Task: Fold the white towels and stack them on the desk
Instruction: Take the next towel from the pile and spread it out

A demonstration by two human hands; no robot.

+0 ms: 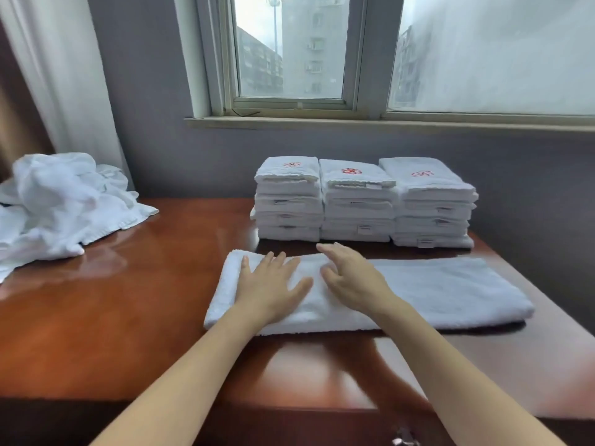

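Our left hand (270,284) lay flat, fingers straight, on the left end of the long folded towel (444,291); our right hand (352,278) was just beside it over the same towel, fingers loosely spread, gripping nothing. The towel stretched across the brown table (128,317); just behind it stood three stacks of folded towels (360,204) side by side; a crumpled pile of unfolded towels (61,204) sat at the far left.

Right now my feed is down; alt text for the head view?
A left hand presses flat on a partly folded white terry towel on a glossy reddish-brown wooden desk, right hand beside it, fingers relaxed. Behind stand three stacks of folded white towels with red emblems; a heap of unfolded white towels lies far left.
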